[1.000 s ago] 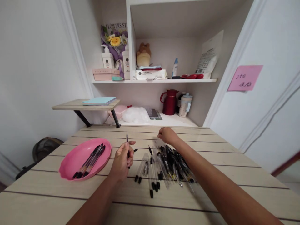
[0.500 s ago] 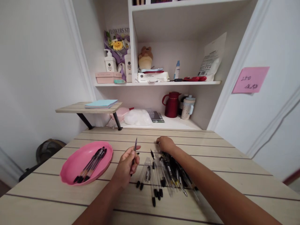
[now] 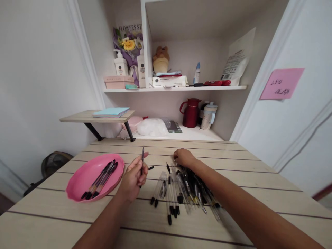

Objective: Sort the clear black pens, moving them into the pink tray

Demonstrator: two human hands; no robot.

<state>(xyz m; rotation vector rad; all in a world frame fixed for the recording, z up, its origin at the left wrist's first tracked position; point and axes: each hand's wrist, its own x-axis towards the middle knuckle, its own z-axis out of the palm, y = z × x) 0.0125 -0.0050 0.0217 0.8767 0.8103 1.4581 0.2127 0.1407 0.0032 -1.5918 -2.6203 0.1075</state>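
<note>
My left hand (image 3: 133, 176) is closed around a slim pen (image 3: 142, 162), its pointed tip up. A small black cap (image 3: 151, 168) lies just right of those fingers. My right hand (image 3: 184, 158) is at the far end of a pile of clear pen barrels and pens (image 3: 186, 186), fingers curled down; what they pinch is hidden. Several barrels in the pile have black ends toward me. Left of my left hand is a pink scalloped tray (image 3: 77, 183), with several assembled-looking black-capped pens (image 3: 103, 178) lying side by side in it.
A small raised shelf (image 3: 70, 118) with blue paper (image 3: 111, 111) stands at the table's back left. Behind the table, a white cabinet holds a red jug (image 3: 191, 113), a cup (image 3: 209, 117) and a white plastic bag (image 3: 152, 127).
My left hand has shifted left with the pen, and the black cap beside it now shows fully on the table. My right hand has stayed nearly in place at the pile.
</note>
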